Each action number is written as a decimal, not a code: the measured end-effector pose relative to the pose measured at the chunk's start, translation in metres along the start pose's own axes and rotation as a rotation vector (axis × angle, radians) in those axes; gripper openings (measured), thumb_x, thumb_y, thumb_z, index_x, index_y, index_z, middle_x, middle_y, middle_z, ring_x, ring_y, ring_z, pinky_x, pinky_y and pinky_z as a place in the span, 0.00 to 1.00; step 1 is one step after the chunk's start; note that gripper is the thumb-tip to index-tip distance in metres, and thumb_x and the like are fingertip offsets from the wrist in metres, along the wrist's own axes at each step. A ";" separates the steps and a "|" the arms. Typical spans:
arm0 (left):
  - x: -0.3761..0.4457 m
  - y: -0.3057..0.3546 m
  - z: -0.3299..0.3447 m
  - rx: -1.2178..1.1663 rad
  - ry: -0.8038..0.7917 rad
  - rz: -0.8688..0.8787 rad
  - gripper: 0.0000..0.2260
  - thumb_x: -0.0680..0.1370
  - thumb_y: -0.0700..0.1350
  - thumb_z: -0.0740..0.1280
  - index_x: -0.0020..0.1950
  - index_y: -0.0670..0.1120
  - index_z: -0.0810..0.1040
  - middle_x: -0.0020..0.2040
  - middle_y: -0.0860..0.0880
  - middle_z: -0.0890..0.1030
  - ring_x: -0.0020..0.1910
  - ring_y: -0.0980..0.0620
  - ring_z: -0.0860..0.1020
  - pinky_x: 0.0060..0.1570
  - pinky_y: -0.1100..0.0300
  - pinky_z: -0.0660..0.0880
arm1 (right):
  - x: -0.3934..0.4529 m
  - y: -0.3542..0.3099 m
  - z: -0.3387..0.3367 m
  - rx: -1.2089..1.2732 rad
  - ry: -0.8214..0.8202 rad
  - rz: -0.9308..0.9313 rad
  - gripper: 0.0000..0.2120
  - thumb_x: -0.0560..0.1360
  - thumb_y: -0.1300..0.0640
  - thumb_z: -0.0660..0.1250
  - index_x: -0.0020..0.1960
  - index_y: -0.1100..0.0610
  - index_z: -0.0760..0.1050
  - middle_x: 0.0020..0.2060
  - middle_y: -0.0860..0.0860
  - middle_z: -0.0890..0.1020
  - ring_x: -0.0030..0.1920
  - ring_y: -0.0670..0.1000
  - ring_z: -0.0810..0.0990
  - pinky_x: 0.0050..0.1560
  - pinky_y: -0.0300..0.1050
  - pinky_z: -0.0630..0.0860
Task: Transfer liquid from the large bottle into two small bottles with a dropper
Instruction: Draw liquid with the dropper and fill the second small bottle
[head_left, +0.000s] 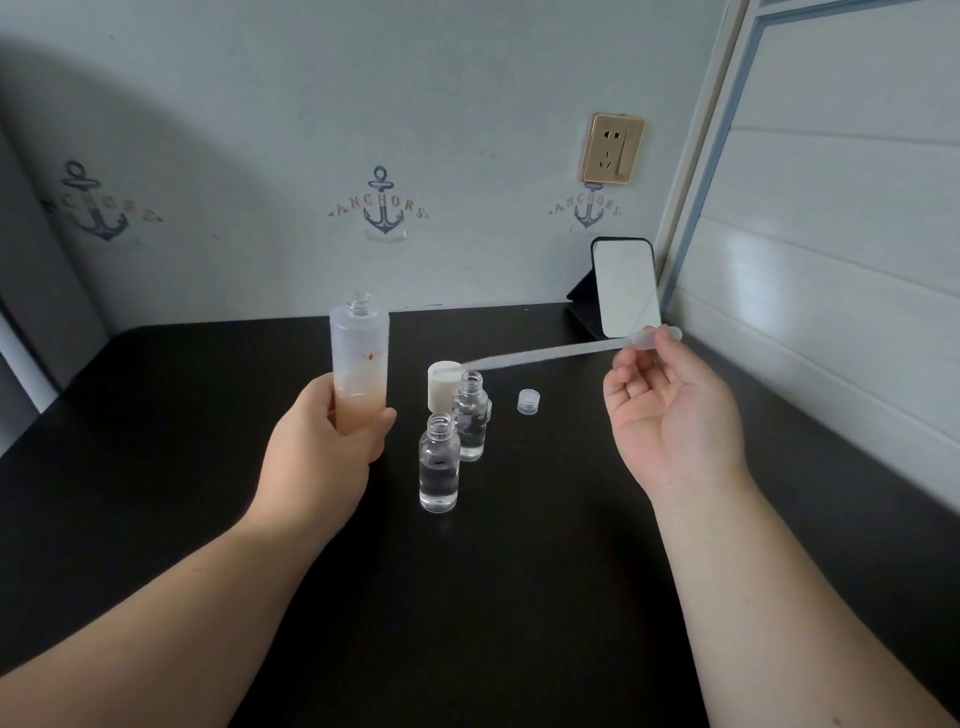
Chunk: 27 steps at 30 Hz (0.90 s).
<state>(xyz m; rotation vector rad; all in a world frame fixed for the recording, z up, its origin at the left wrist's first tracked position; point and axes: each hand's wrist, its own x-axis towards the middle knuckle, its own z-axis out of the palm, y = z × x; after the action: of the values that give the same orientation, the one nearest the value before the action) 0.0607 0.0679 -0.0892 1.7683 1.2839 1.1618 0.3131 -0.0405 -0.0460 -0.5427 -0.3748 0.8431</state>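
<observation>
Dropper (550, 354) held nearly level above the tabletop (156, 467), tip over the mouth of the far small bottle (470, 415), bulb end pinched at the top of the right hand (670, 410). Right hand: palm facing up and toward the camera, thumb and forefinger on the bulb, other fingers loosely curled, forearm coming in from lower right. Cannot tell whether the tip touches the bottle rim.

Large bottle (359, 364): frosted, uncapped, upright, lifted off the tabletop in the left hand (322, 441). Fingers and thumb wrapped round its lower part. Left forearm enters from lower left. Liquid level roughly at the lower third, pinkish behind the fingers.

Small bottles: 2, clear, both uncapped and upright on the tabletop, between the two hands. Near small bottle (439, 470) stands just in front of the far one, close but whether they touch is unclear. Both hold clear liquid.

Caps: white cap (441, 384) just behind-left of the far small bottle, partly hidden by it; small clear cap (529, 401) to the right, apart from the bottles. Something clear shows behind the far bottle's right edge, too hidden to identify.

Hands: 2. Dropper: 1. Large bottle: 1.

Mirror (626, 288) on a black stand at the tabletop's back right corner. Wall socket (613, 149) above it.
</observation>
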 end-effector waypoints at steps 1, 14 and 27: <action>-0.001 0.001 -0.001 0.001 -0.009 0.010 0.12 0.76 0.53 0.72 0.50 0.65 0.70 0.44 0.67 0.78 0.42 0.65 0.78 0.38 0.64 0.72 | 0.000 0.000 0.000 0.011 -0.005 -0.003 0.17 0.80 0.61 0.67 0.34 0.56 0.85 0.36 0.50 0.83 0.36 0.48 0.83 0.39 0.39 0.78; -0.007 0.011 -0.003 0.096 -0.039 0.194 0.19 0.76 0.48 0.72 0.49 0.72 0.69 0.46 0.63 0.78 0.48 0.65 0.75 0.40 0.62 0.69 | 0.001 0.000 0.002 -0.001 -0.005 -0.053 0.13 0.78 0.60 0.70 0.36 0.55 0.86 0.40 0.51 0.85 0.40 0.50 0.85 0.42 0.41 0.80; -0.003 0.003 -0.003 0.142 0.001 0.210 0.19 0.75 0.46 0.74 0.60 0.65 0.75 0.49 0.65 0.76 0.51 0.69 0.72 0.43 0.70 0.66 | 0.001 -0.005 0.002 -0.055 0.068 -0.123 0.13 0.79 0.62 0.68 0.38 0.56 0.83 0.37 0.51 0.83 0.35 0.48 0.81 0.38 0.39 0.78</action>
<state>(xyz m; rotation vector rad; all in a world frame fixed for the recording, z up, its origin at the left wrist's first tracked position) 0.0588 0.0639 -0.0865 2.0470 1.2301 1.2100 0.3153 -0.0419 -0.0415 -0.5919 -0.3657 0.6958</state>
